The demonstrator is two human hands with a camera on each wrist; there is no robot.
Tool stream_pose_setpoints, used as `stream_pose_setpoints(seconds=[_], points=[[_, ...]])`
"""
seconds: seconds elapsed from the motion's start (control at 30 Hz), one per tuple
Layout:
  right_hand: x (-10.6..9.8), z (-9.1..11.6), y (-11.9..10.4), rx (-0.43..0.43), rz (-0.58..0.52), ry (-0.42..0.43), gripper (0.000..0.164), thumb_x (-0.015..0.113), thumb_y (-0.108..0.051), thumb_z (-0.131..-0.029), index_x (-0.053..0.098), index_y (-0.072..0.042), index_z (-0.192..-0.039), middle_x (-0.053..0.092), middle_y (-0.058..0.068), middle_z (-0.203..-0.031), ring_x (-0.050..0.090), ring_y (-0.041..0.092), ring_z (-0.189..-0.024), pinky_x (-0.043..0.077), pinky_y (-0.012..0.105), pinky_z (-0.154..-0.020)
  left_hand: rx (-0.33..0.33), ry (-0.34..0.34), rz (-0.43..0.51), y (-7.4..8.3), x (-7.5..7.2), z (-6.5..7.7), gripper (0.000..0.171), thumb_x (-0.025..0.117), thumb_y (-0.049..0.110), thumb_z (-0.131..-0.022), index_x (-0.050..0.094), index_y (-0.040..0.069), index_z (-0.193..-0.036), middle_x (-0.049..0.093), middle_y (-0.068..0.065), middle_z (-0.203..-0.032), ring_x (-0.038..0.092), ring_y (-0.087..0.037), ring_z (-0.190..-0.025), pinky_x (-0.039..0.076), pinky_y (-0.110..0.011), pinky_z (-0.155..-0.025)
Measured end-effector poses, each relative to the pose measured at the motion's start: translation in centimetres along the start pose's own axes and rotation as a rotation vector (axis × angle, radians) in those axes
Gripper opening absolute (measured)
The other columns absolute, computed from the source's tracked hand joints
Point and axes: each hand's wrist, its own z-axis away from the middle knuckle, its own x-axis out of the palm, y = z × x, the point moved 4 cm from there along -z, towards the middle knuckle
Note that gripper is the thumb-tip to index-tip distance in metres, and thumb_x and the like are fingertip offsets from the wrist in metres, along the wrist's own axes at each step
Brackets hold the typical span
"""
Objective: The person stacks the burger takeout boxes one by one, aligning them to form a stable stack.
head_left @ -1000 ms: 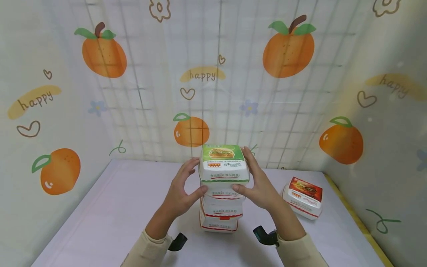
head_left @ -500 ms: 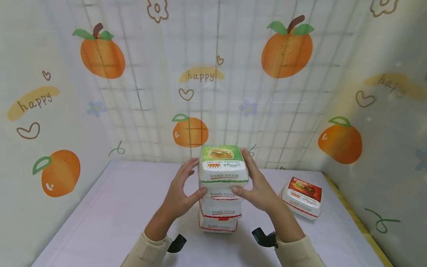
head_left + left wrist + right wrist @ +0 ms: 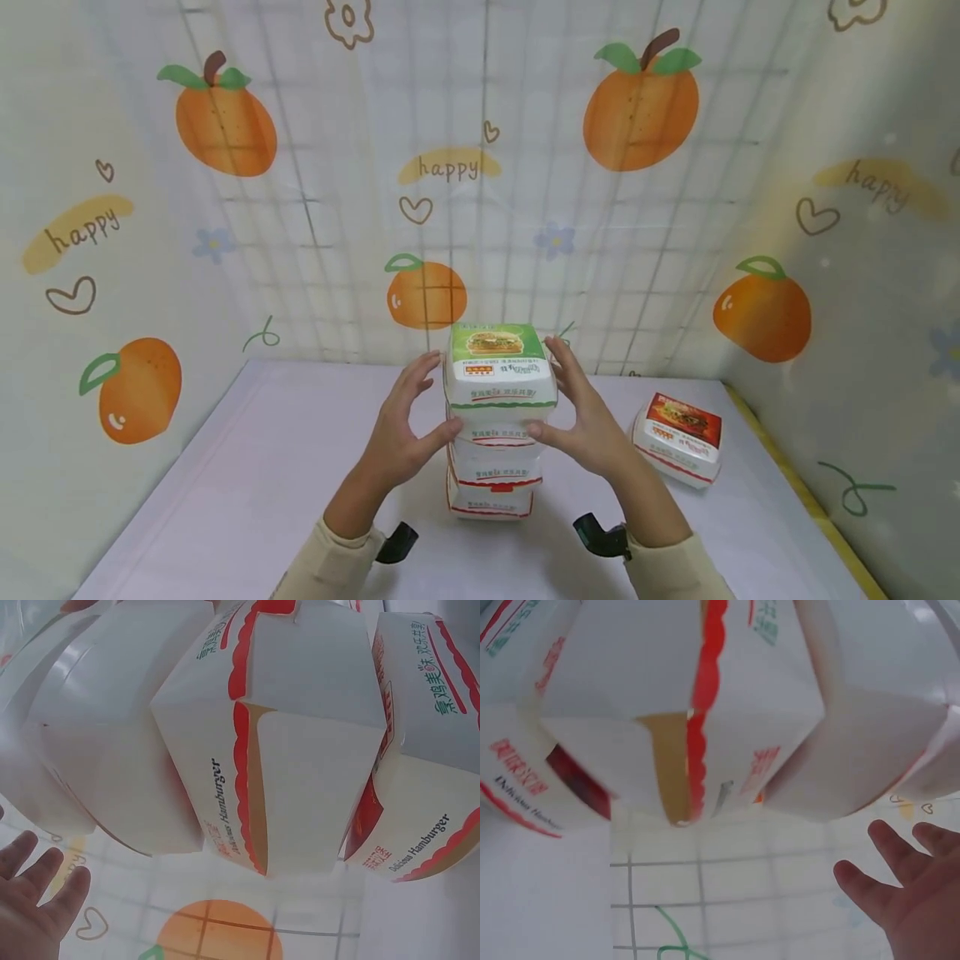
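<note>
A stack of several burger boxes stands in the middle of the table. On top is a box with a green lid [image 3: 498, 354] and a burger picture; beneath it are white boxes with red scalloped edges [image 3: 495, 500], set slightly askew. My left hand [image 3: 405, 429] is at the stack's upper left, its fingers spread and apart from the sides in the left wrist view. Whether its thumb touches the front cannot be told. My right hand [image 3: 585, 421] mirrors it at the upper right, with fingers [image 3: 874, 896] extended and a gap to the boxes.
A single burger box with a red lid [image 3: 678, 437] lies at the right, turned at an angle. The pale table [image 3: 300, 467] has a yellow strip along its right edge. A patterned curtain over a wire grid [image 3: 517, 208] closes off the back.
Both hands rested against the upper boxes earlier; now the right hand has drawn slightly outward and its fingers have come off the top box. The stack keeps its place.
</note>
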Motion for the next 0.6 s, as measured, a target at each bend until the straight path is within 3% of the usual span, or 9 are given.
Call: stream_pose_setpoints(seconds=[0.3, 0.43, 0.5, 0.6], points=[[-2.0, 1.9, 2.5, -0.030, 0.035, 0.031, 0.103, 0.079, -0.022, -0.080, 0.011, -0.038, -0.156, 0.024, 0.001, -0.159, 0.031, 0.038, -0.138, 0.027, 0.068, -0.103, -0.019, 0.006, -0.003, -0.4, -0.2, 0.0, 0.074, 0.070, 0.033, -0.087, 0.034, 0.015, -0.150, 0.035, -0.007, -0.152, 0.032, -0.021, -0.138, 0.040, -0.048, -0.104], [-5.0, 4.2, 4.6, 0.007, 0.098, 0.136, 0.093, 0.075, -0.012, -0.085, 0.018, -0.032, -0.156, 0.032, 0.005, -0.155, 0.038, 0.035, -0.135, 0.037, 0.041, -0.107, -0.036, 0.007, -0.007, -0.4, -0.3, 0.2, 0.075, 0.070, 0.031, -0.087, 0.033, 0.020, -0.151, 0.034, -0.001, -0.152, 0.032, -0.020, -0.138, 0.040, -0.047, -0.104], [-6.5, 5.2, 5.5, 0.050, 0.117, 0.181, 0.089, 0.072, -0.008, -0.087, 0.019, -0.030, -0.156, 0.035, 0.008, -0.153, 0.040, 0.036, -0.133, 0.038, 0.039, -0.106, -0.041, 0.003, -0.013, -0.4, -0.3, 0.2, 0.075, 0.071, 0.030, -0.087, 0.033, 0.019, -0.151, 0.033, 0.000, -0.153, 0.032, -0.020, -0.138, 0.040, -0.047, -0.104], [-8.1, 6.0, 6.6, 0.125, 0.140, 0.214, 0.084, 0.069, -0.014, -0.091, 0.019, -0.031, -0.156, 0.039, 0.015, -0.150, 0.040, 0.044, -0.130, 0.036, 0.055, -0.104, -0.043, -0.006, -0.027, -0.3, -0.4, 0.3, 0.075, 0.071, 0.029, -0.087, 0.033, 0.016, -0.150, 0.032, 0.000, -0.153, 0.031, -0.020, -0.139, 0.040, -0.046, -0.104]])
